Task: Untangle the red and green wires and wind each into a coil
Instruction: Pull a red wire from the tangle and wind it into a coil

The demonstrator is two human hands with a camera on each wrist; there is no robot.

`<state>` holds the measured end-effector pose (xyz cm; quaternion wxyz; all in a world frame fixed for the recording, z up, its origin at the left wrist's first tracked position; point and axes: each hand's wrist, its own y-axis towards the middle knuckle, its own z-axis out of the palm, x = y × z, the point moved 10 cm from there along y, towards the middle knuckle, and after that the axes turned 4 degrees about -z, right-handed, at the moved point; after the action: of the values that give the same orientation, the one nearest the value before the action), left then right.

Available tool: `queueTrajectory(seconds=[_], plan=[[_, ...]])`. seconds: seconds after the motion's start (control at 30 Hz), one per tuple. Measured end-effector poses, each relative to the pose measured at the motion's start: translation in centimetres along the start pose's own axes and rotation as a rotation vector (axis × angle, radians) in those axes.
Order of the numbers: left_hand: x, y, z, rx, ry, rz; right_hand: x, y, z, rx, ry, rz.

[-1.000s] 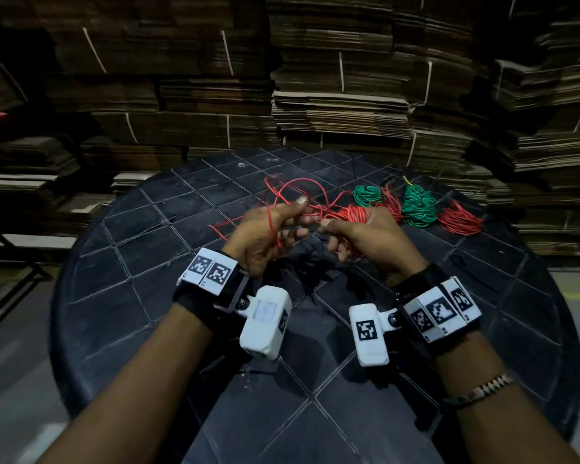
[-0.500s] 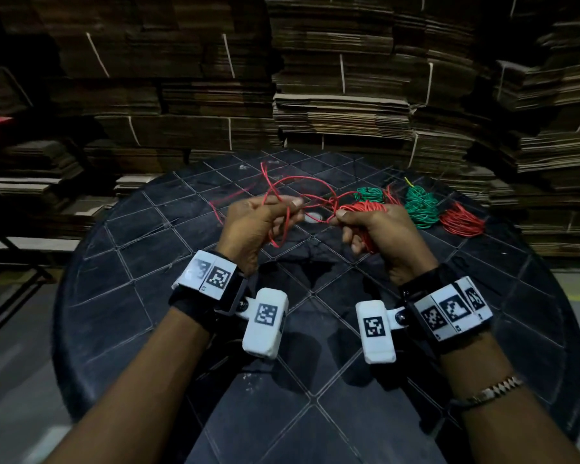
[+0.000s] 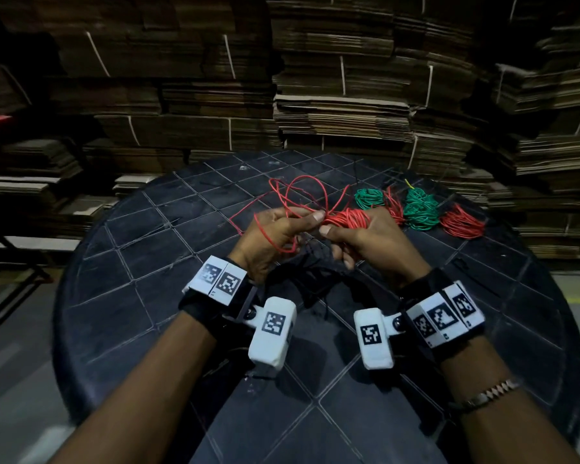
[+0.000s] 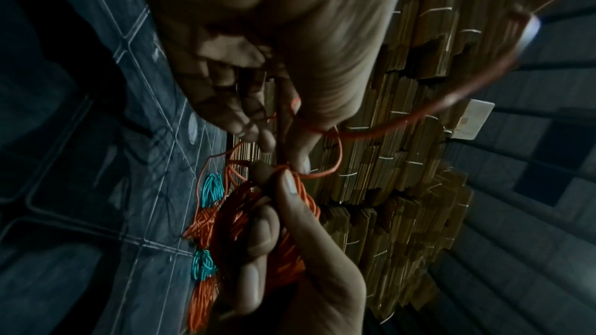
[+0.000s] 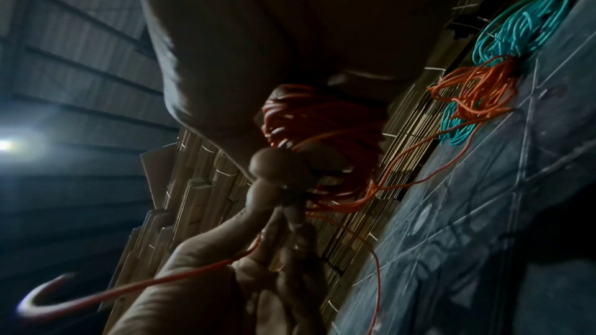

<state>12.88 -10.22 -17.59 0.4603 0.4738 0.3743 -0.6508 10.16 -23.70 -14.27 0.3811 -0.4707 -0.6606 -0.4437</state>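
Note:
Above the black round table (image 3: pixel 141 296) my right hand (image 3: pixel 329 231) grips a partly wound red coil (image 3: pixel 349 218), its fingers curled round the turns. My left hand (image 3: pixel 310 218) pinches the loose red wire (image 3: pixel 303 190) right beside the coil. That wire arcs up in open loops behind my hands, and its tail lies on the table to the left. In the left wrist view my left fingertips (image 4: pixel 300 162) meet the coil (image 4: pixel 290 238). In the right wrist view the coil (image 5: pixel 322 134) sits wrapped in my right hand.
Two green coils (image 3: pixel 369 197) (image 3: pixel 421 209) and two red coils (image 3: pixel 394 209) (image 3: pixel 461 224) lie in a row at the table's far right. Tall stacks of flattened cardboard (image 3: pixel 342 112) stand close behind the table. A dark frame stands on the floor at the left.
My hands have come together, the left bringing the loose red wire onto the coil. The loops now arc higher behind the hands, and the tail on the table has drawn in to the right.

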Motion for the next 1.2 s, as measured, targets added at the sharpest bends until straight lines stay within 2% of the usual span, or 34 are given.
queueTrajectory(seconds=[0.2,0.33,0.43,0.57,0.67,0.77,0.87,0.97,1.07,1.2], plan=[[0.5,0.2,1.1,0.104,-0.049,-0.049,0.1,-0.2,0.6,0.077,0.118,0.019],[-0.4,-0.6,2.5,0.247,-0.053,0.0,-0.6,-0.1,-0.1,0.039,0.294,0.07],[-0.5,-0.9,3.3,0.325,-0.008,0.013,-0.6,-0.2,0.0,0.064,0.37,0.081],[0.0,-1.0,3.8,0.318,0.262,0.064,-0.2,-0.6,0.1,0.116,0.369,0.083],[0.9,-0.9,3.7,0.317,0.243,0.008,0.1,-0.9,-0.2,0.119,0.381,0.093],[-0.5,0.0,2.3,0.166,0.223,0.07,0.6,-1.0,-0.4,0.13,0.378,0.076],[-1.6,0.7,0.7,0.051,0.352,0.164,0.0,-0.7,-1.3,0.075,0.364,0.102],[-2.7,0.9,-2.6,-0.16,0.382,0.254,-0.9,-0.3,-2.0,0.032,0.344,0.142],[-3.7,-0.1,-6.4,-0.4,0.286,0.242,-1.7,-0.1,-3.3,-0.017,0.354,0.189],[-3.8,-0.8,-11.6,-0.666,0.287,0.182,-2.7,0.0,-4.4,-0.088,0.334,0.243]])
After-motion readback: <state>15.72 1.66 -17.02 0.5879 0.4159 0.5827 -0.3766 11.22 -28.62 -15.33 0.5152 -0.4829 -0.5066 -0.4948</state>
